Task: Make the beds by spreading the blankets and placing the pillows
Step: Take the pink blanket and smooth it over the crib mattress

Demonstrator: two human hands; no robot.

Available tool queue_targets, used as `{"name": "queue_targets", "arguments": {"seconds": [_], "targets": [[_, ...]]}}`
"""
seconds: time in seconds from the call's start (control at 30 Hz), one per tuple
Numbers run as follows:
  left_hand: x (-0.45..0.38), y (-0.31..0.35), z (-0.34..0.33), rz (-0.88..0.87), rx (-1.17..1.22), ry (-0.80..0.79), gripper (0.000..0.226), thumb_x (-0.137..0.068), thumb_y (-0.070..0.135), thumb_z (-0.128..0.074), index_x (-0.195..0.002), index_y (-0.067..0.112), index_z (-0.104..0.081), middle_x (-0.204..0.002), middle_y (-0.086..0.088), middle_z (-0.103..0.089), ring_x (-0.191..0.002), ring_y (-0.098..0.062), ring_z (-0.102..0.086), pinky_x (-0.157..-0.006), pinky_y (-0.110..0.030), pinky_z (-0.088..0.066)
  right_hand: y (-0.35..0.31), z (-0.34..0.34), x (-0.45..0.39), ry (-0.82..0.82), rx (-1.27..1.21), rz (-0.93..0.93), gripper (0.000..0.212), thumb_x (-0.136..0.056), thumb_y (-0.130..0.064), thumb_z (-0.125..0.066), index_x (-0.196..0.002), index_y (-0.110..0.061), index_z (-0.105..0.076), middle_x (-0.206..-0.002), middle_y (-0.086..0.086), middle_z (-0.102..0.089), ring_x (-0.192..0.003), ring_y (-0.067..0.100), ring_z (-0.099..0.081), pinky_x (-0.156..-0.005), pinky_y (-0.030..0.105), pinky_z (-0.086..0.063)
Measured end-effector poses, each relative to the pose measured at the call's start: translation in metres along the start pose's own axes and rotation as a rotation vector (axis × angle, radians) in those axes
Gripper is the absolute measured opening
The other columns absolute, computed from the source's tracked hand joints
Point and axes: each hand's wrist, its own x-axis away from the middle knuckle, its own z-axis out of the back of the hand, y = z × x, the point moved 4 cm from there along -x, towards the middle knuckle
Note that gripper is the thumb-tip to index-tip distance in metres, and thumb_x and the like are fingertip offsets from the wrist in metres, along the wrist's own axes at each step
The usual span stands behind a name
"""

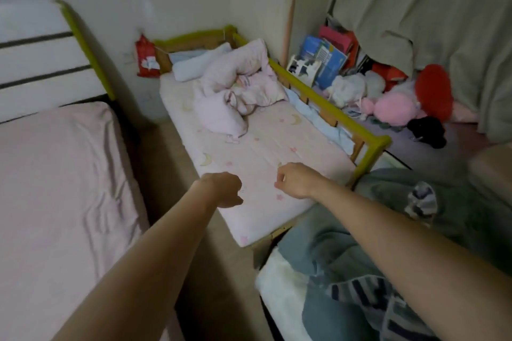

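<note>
Both your hands are out over the foot of the small bed (pixel 260 152): left hand (pixel 224 189) curled into a loose fist, right hand (pixel 295 180) curled too, and neither is holding anything that I can see. Pink blanket (pixel 238 86) sits bunched up at the head end, with the pale blue pillow (pixel 194 65) just behind it, touching. Bigger pink bed (pixel 55 174) is on your left, grey-blue blanket (pixel 346 257) lower right.

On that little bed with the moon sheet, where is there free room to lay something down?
The small bed's sheet lies bare from the crumpled pink blanket down to both hands. The head end is crowded: blanket and blue pillow. The big bed's pink sheet, left, is also bare.
</note>
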Motion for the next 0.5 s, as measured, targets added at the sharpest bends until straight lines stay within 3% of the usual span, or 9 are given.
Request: {"name": "queue_targets", "arguments": {"seconds": [0.2,0.33,0.5], "targets": [[0.012,-0.153,-0.006,0.248,0.08,0.039,0.04,-0.092,0.043,-0.051,-0.124,0.02,-0.058,-0.126,-0.004,-0.058,-0.115,-0.025,-0.056,-0.099,-0.04,-0.046,-0.092,0.021,-0.07,0.034,0.055,0.058,0.03,-0.095,-0.033,-0.047,-0.109,-0.012,-0.062,-0.122,0.009,-0.058,-0.108,0.027,-0.056,-0.091,0.035,-0.047],[-0.005,-0.204,-0.011,0.249,0.092,-0.008,0.037,-0.098,0.038,-0.045,-0.126,0.016,-0.054,-0.125,-0.003,-0.058,-0.114,-0.023,-0.056,-0.097,-0.038,-0.047,-0.104,0.03,-0.114,0.03,0.055,0.045,0.028,-0.094,-0.031,-0.049,-0.106,-0.01,-0.063,-0.118,0.007,-0.059,-0.106,0.025,-0.056,-0.09,0.035,-0.048],[-0.062,-0.251,0.019,0.246,0.152,0.136,0.052,-0.097,0.034,-0.048,-0.145,0.02,-0.033,-0.142,-0.002,-0.046,-0.129,-0.022,-0.046,-0.102,-0.039,-0.044,-0.095,0.045,-0.192,0.023,-0.004,-0.007,0.029,-0.093,-0.028,-0.049,-0.107,-0.008,-0.064,-0.121,0.007,-0.059,-0.108,0.024,-0.057,-0.091,0.035,-0.048]]}}
